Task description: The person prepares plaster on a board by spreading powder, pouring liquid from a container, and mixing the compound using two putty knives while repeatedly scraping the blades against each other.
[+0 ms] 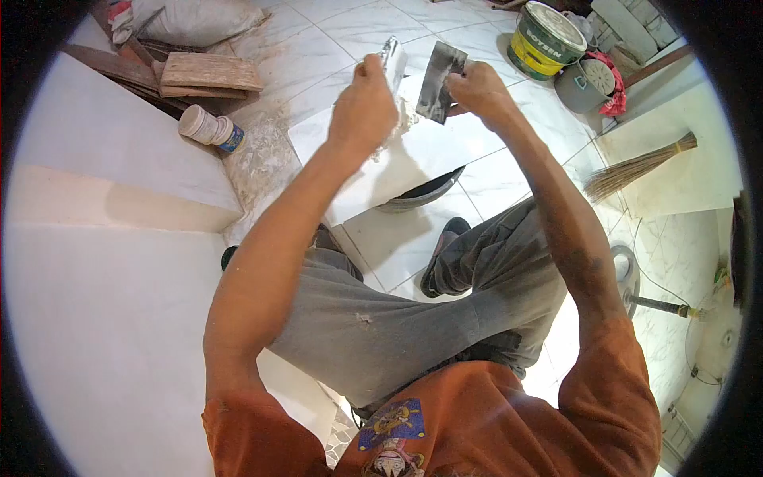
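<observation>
My left hand [364,111] is closed around a shiny, pale-edged plate-like tool [393,62] seen nearly edge-on; its exact kind is unclear. My right hand [478,87] grips a putty knife [439,83] with a wide grey blade smeared with residue. The two tools are held close together, a small gap apart. Below them a lump of white paste [407,118] shows near a white flat panel [469,151]. A dark curved rim, perhaps a basin [425,193], pokes out from under the panel's near edge.
A paint bucket [547,40] and a grey pail [584,86] stand at the back right. A stick broom [642,168] leans at right. Wooden boards [208,74], small tubs [208,127] and a sack [187,20] lie at left. A fan base [625,270] is at right.
</observation>
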{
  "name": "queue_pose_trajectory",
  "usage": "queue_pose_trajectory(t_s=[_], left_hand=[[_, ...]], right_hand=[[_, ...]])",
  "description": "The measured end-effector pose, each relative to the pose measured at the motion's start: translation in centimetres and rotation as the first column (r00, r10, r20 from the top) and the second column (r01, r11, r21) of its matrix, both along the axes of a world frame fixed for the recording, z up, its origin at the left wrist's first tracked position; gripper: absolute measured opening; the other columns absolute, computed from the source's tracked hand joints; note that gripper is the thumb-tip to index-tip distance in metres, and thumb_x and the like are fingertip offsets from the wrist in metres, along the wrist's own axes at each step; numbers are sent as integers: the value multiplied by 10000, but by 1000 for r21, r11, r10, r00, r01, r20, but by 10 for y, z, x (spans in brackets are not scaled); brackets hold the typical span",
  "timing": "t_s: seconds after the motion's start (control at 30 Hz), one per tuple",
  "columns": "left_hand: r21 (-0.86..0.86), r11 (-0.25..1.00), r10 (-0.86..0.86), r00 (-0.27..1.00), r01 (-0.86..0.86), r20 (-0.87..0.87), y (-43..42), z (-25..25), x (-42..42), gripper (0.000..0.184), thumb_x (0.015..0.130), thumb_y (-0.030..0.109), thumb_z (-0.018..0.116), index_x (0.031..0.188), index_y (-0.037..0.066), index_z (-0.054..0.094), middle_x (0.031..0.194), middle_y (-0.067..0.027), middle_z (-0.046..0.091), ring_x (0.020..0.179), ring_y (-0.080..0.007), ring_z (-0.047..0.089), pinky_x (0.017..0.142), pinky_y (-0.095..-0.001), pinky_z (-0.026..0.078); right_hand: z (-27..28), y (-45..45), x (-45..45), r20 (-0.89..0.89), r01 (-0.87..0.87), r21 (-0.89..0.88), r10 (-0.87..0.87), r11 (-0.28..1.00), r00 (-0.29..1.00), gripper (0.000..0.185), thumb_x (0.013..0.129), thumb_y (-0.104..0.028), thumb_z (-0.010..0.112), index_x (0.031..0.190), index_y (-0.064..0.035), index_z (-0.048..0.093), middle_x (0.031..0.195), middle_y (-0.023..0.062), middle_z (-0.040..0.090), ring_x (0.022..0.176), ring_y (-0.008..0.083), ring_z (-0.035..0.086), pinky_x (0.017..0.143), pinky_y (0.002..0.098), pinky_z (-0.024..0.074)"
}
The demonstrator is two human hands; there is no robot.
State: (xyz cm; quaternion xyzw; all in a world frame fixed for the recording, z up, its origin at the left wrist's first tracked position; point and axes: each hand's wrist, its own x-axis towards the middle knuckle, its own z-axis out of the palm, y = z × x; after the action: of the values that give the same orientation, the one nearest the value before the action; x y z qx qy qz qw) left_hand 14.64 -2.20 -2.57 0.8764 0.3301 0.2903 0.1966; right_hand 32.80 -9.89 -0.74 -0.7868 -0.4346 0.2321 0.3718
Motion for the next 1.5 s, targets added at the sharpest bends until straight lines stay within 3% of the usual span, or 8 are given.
queue_pose_trajectory(t_s=[0.1,0.17,0.27,0.37,0.5,0.63,1.4,1.5], left_hand=[[84,995,-65,997,62,40,23,-9,-16,252,915,118,508,1122,-17,455,1047,-287,596,970,-482,572,821,-530,461],[102,986,-136,990,133,27,31,-6,-27,235,913,131,528,1102,-6,497,1050,-253,603,952,-460,574,809,-499,457],[96,963,-259,962,251,85,34,-4,-38,197,914,131,553,1058,-3,546,1017,-212,600,935,-396,577,831,-425,452],[77,942,-333,939,327,88,30,6,-47,173,899,87,565,1057,17,569,991,-179,597,939,-372,579,827,-416,457],[140,897,-433,898,420,80,35,8,-59,183,866,-6,573,1042,44,587,959,-147,586,918,-345,577,825,-392,464],[123,877,-478,870,465,120,28,12,-68,224,838,-74,586,1027,46,592,952,-120,574,907,-308,568,826,-368,462],[228,872,-479,854,434,204,-4,26,-72,367,766,-163,615,1057,60,603,944,-106,558,869,-274,572,757,-345,470],[292,860,-487,843,418,227,-3,32,-67,302,793,-128,621,1041,41,592,922,-114,563,855,-275,574,756,-350,472]], right_hand=[[-4,-9,32,-109,-106,123,119,987,987,306,926,-112,548,1090,135,625,899,171,694,776,238,703,668,340,622],[1,-12,49,61,-121,73,117,990,991,272,926,-115,569,1089,92,635,867,173,696,714,197,674,623,318,579],[42,-29,39,560,-181,-27,165,983,812,213,867,-96,565,988,47,665,834,181,698,714,295,689,641,371,556],[44,-45,40,658,-330,12,241,944,713,144,895,-95,562,960,-3,649,806,195,667,748,353,662,671,414,522],[42,-60,45,703,-571,60,372,819,606,115,936,-89,575,970,21,569,816,220,613,748,386,596,673,426,473],[39,-66,40,763,-657,66,386,751,519,154,846,10,605,999,-7,603,926,155,651,885,342,635,732,430,520],[3,1,22,740,-832,-16,567,554,363,269,816,13,560,1078,-39,587,993,128,654,969,346,628,779,445,537],[0,4,20,687,-769,-68,588,636,426,234,826,-11,566,1055,-45,595,1030,138,658,969,348,632,796,449,536]])
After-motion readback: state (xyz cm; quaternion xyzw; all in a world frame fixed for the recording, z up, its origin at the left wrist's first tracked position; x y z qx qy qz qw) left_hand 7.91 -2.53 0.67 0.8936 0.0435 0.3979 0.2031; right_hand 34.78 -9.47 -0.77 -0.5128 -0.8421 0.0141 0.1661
